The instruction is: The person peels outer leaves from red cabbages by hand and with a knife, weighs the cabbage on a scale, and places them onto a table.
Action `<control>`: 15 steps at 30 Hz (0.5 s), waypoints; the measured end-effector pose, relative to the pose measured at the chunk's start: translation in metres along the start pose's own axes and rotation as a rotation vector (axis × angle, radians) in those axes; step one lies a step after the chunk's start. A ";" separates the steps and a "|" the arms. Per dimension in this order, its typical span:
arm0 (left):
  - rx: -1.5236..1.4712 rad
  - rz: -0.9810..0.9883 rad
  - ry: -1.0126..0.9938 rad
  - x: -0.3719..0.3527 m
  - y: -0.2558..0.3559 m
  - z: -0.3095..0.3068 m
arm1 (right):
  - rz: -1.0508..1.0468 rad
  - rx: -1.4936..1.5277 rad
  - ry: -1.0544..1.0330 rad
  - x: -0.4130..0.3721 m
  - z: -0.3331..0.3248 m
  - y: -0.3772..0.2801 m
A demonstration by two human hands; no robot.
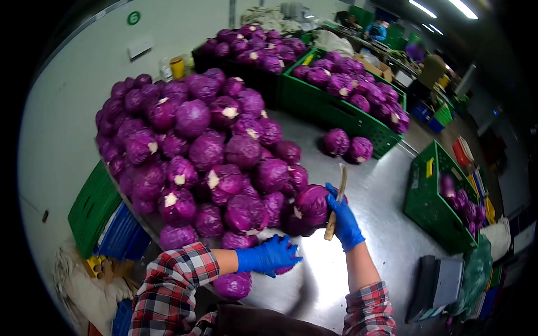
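My left hand [270,256], in a blue glove, curls over a red cabbage [287,269] near the front of the table; the hand covers most of it. My right hand [346,224], also gloved in blue, grips a knife [330,227] with a pale, worn handle and a narrow blade pointing away from me. Its fingertips reach the side of another red cabbage [312,205] at the right edge of the pile. A big heap of red cabbages [193,119], several with pale cut stems, covers the left of the metal table [370,224].
Two red cabbages [336,142] lie apart beyond my right hand. A green crate [330,106] and a black crate [269,84] of cabbages stand at the back. Another green crate [420,196] and a grey box [443,283] are at right. Other people work far off.
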State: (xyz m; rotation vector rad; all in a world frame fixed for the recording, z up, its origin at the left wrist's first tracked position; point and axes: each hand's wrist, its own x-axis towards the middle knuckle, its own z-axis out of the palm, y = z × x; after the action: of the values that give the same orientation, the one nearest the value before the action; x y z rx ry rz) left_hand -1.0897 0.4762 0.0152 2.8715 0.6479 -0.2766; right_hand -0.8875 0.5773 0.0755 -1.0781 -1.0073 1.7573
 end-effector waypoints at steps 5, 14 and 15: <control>-0.090 -0.052 0.063 0.007 0.002 -0.013 | 0.062 -0.058 0.027 0.011 0.009 -0.013; -0.551 -0.179 0.106 -0.007 -0.013 -0.017 | -0.007 0.054 0.041 -0.006 -0.008 0.006; -0.622 -0.190 0.165 -0.015 -0.011 -0.026 | 0.010 0.128 0.059 -0.007 -0.012 0.004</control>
State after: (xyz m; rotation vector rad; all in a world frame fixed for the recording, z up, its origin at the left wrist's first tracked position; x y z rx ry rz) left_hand -1.1043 0.4856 0.0419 2.2531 0.8573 0.1253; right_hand -0.8749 0.5715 0.0697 -1.0498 -0.8435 1.7628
